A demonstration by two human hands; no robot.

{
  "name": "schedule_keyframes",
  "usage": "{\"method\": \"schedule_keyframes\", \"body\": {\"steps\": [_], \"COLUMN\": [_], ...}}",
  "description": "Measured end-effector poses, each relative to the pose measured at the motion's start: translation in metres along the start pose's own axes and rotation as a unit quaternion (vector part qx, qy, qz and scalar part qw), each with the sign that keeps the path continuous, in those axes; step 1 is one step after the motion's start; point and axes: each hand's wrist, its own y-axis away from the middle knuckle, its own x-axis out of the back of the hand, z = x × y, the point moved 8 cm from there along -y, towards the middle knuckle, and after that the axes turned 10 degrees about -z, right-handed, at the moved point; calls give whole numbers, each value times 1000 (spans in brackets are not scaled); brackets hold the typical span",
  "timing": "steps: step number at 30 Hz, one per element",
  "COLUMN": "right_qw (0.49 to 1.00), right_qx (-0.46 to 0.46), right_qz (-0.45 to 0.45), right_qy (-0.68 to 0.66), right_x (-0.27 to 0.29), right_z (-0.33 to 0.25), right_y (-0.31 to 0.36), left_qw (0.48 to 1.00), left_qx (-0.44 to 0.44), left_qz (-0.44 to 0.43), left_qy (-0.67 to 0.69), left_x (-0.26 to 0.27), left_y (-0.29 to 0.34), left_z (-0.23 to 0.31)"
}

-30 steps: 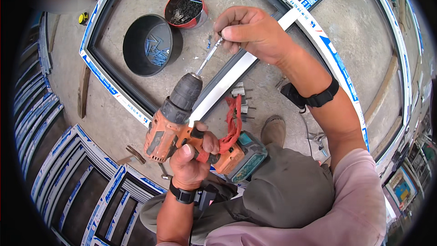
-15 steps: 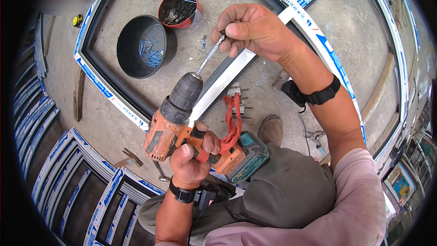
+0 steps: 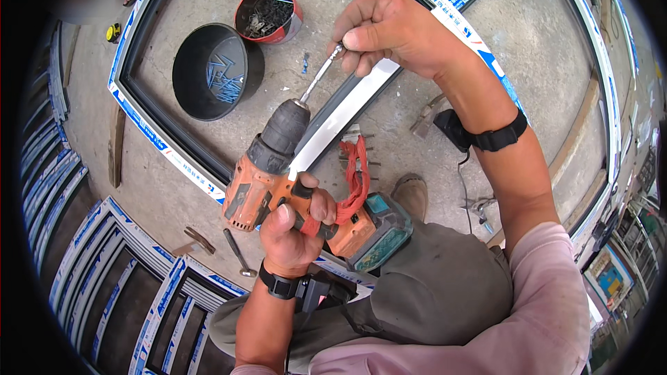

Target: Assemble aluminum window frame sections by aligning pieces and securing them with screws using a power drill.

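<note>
An orange and black cordless drill [image 3: 256, 184] is gripped round its handle by my left hand [image 3: 295, 232], its chuck tilted up and away from me. A long silver driver bit [image 3: 321, 82] sticks out of the chuck. My right hand [image 3: 389, 35] pinches a small dark piece at the bit's tip between thumb and finger; it is mostly hidden, and I cannot make out its kind. Red cloth [image 3: 356, 180] is tied round the handle above the teal battery [image 3: 381, 236]. Beneath the drill runs a white and black frame bar [image 3: 351, 107].
A black bucket [image 3: 182, 76] holds blue screws [image 3: 226, 83]; beside it a red bucket [image 3: 295, 28] holds dark small parts. A large window frame [image 3: 149, 132] surrounds them. A hammer [image 3: 240, 253] lies at left, near stacked frames [image 3: 104, 243]. A yellow tape measure [image 3: 113, 32] sits far left.
My right hand has shifted slightly up and right, still at the bit's tip. The drill stays in my left hand, and the view has moved a little.
</note>
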Motion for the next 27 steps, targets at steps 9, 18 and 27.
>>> {"method": "schedule_keyframes", "body": {"steps": [9,18,27], "right_qw": [989,740,692], "right_qx": [-113,-36,20], "right_qz": [75,348,301], "right_qy": [56,575,656], "right_x": [29,143,169], "right_z": [13,-15,14], "right_y": [13,64,56], "left_qw": [998,985,972], "left_qx": [-19,108,131], "left_qz": [-6,-1,18], "left_qy": [62,138,194], "left_x": [0,-10,-19], "left_y": [-37,-96,-133], "left_z": [-24,-59,-78]}}
